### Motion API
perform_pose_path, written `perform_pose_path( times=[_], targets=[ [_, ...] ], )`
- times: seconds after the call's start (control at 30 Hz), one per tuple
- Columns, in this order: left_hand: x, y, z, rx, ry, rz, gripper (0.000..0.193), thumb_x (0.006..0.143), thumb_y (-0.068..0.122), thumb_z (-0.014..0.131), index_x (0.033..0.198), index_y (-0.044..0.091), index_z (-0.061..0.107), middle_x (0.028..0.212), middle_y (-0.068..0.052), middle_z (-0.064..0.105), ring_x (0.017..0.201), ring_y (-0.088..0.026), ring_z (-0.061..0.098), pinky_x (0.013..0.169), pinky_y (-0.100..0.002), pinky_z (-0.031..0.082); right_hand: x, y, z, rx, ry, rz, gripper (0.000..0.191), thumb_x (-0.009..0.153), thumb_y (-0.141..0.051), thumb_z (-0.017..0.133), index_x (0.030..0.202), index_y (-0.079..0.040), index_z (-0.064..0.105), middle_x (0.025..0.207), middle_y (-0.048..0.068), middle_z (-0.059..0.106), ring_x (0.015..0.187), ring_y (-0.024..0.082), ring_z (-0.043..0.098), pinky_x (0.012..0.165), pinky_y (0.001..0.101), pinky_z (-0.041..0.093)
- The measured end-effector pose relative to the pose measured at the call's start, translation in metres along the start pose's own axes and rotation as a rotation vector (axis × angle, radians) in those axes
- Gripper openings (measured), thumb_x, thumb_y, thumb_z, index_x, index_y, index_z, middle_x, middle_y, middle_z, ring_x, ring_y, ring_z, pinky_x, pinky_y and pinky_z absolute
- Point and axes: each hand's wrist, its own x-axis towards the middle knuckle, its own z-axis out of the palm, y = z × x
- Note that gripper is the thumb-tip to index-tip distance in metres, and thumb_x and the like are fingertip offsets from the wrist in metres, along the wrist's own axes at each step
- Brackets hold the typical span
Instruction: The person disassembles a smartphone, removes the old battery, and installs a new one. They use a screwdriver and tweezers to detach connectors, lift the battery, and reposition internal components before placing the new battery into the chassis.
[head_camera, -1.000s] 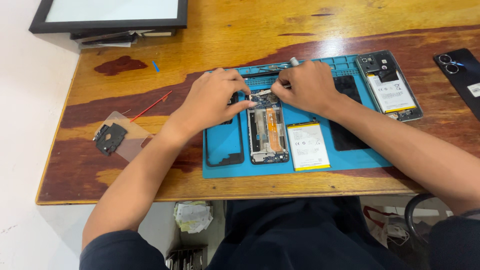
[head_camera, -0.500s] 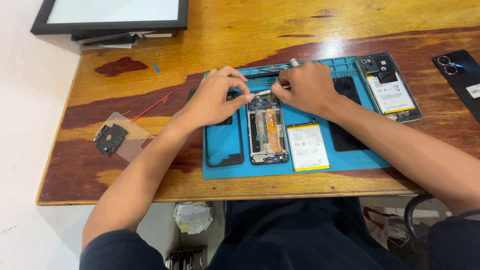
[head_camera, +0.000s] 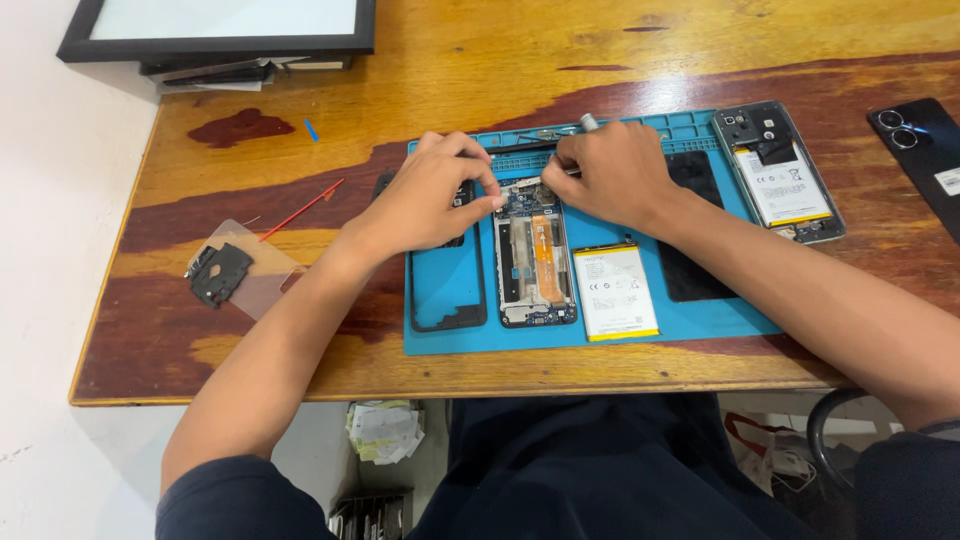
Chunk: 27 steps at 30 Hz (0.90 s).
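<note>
Opened phone (head_camera: 535, 255) lies flat on the blue mat (head_camera: 640, 335), middle of the wooden desk (head_camera: 400, 70), back cover off, orange flex cable running down its centre. Both hands meet at its top edge.

Left hand (head_camera: 430, 195): fingertips pinched down at the phone's upper left corner, steadying the frame; grip is closed onto the phone's edge, palm over an empty black frame (head_camera: 445, 290) lying just beside it.

Right hand (head_camera: 610, 175): fingers curled around a thin tool (head_camera: 588, 122), metal end showing above the knuckles, tip hidden under the fingers near the board at the top. Grip clenched on the tool.

Loose battery (head_camera: 615, 292) lies just right of the phone, on the mat. A second opened phone (head_camera: 780, 170) sits at the mat's right end; a dark phone (head_camera: 925, 145) lies off the mat, well apart.

Judgement on doing it well: keep the left pinch firm so the frame cannot slide, hold the tool upright and light, stay clear of the flex cable, and park any small parts in the mat's tray slots.
</note>
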Motion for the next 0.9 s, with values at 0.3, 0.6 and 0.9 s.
perform_pose_path(
  times=[0.3,0.6,0.9],
  targets=[
    [-0.006,0.012,-0.034,0.024,-0.144,0.155,0.032,0.086,0.023,0.077,0.117,0.013,0.075,0.117,-0.008,0.065,0.113,-0.033,0.057,0.094,-0.044,0.047,0.000,0.002,0.002,-0.014,-0.043,-0.005,0.024,0.086,-0.026,0.071,0.073,-0.007,0.078,0.061,0.011,0.069,0.044,0.026,0.061,0.047,0.0398,0.049],
    [-0.004,0.013,-0.033,0.155,-0.141,0.210,0.022,0.087,0.013,0.074,0.107,0.016,0.081,0.118,-0.007,0.065,0.112,-0.031,0.058,0.095,-0.043,0.048,0.000,0.003,0.003,0.004,-0.046,-0.027,0.022,0.087,-0.026,0.070,0.075,-0.009,0.078,0.063,0.009,0.070,0.045,0.026,0.061,0.045,0.0403,0.047],
    [-0.007,0.018,-0.032,0.170,-0.104,0.248,0.024,0.084,0.013,0.076,0.108,0.016,0.080,0.119,-0.008,0.065,0.108,-0.033,0.059,0.094,-0.046,0.048,0.001,0.003,0.002,0.008,-0.080,-0.012,0.023,0.088,-0.026,0.069,0.076,-0.009,0.078,0.061,0.009,0.069,0.043,0.025,0.060,0.045,0.0404,0.047]
  ],
)
